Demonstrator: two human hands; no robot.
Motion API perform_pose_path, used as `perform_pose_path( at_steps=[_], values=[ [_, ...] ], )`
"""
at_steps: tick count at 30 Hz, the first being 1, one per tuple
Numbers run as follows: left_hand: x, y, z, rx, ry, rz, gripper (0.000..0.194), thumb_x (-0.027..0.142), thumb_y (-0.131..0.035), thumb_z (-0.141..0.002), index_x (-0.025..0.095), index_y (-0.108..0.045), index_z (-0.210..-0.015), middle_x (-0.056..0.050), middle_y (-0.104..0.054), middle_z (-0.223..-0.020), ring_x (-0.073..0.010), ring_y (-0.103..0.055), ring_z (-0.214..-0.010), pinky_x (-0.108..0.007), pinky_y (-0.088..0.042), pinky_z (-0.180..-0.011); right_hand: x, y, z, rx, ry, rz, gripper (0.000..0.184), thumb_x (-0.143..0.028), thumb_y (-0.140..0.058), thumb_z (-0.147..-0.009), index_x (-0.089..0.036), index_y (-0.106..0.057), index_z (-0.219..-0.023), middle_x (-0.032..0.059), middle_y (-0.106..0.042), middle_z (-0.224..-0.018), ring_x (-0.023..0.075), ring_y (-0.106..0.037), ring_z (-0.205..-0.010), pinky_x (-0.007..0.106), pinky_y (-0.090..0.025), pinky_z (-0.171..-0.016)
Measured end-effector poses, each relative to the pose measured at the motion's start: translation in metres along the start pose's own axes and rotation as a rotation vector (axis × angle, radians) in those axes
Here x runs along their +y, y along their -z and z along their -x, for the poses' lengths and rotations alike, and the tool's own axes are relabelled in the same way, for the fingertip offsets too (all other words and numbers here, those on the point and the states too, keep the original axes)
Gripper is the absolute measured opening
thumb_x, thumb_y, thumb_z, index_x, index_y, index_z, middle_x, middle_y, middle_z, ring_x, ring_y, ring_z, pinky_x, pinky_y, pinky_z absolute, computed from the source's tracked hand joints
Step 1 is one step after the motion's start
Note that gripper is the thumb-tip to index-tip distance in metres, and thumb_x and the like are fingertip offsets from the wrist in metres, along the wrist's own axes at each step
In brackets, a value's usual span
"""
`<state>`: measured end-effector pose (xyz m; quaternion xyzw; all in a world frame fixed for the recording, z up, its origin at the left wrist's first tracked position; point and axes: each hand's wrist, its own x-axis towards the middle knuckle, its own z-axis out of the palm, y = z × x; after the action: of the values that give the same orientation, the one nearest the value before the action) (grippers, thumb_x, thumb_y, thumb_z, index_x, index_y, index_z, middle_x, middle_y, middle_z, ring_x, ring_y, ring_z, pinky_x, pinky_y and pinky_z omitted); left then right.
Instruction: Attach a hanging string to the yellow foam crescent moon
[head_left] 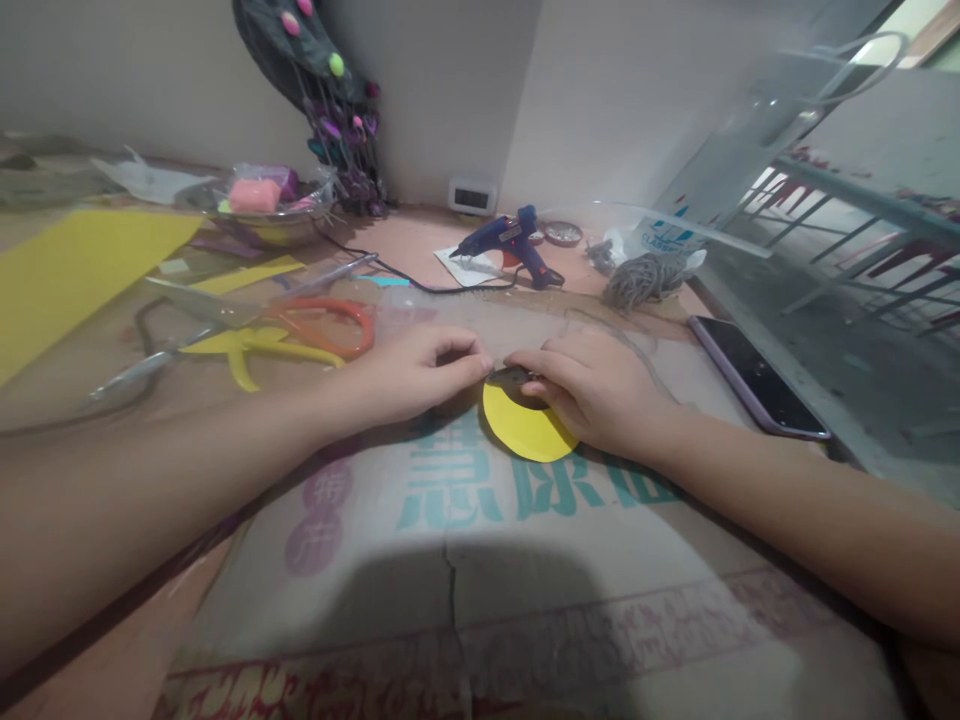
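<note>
A round yellow paper disc with a dark round piece on its upper part lies on the printed sheet in front of me. My right hand curls over the disc's right side, its fingers closed on the dark piece and the paper edge. At the disc's upper left, my left hand pinches thumb and index finger together. Whatever sits between those fingertips is too small to make out. The fingers of the right hand hide part of the dark piece.
Orange-handled scissors and yellow-handled ones lie left. Behind are a blue glue gun with its cord, grey yarn and a bowl. A phone rests by the right table edge; yellow paper is far left.
</note>
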<state>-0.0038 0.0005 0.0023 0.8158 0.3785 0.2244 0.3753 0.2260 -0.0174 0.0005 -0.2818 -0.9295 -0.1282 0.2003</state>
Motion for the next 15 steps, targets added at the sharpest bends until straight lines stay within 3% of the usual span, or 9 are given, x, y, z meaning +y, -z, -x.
perform_pose_path(
  at_steps=[15],
  values=[
    [0.0021,0.0006,0.0,-0.009,0.004,-0.014,0.031,0.037,-0.048,-0.091,0.017,-0.056,-0.069,0.002,-0.056,-0.063,-0.0125,-0.051,-0.064,-0.024,-0.038,-0.06,-0.002,0.0001,-0.0008,-0.025,0.011,0.03,0.026,-0.026,-0.047,-0.099,-0.012,-0.067,-0.107,0.0061,-0.066,-0.075,0.0174,-0.055,-0.068,0.031,-0.031,-0.064]
  ],
)
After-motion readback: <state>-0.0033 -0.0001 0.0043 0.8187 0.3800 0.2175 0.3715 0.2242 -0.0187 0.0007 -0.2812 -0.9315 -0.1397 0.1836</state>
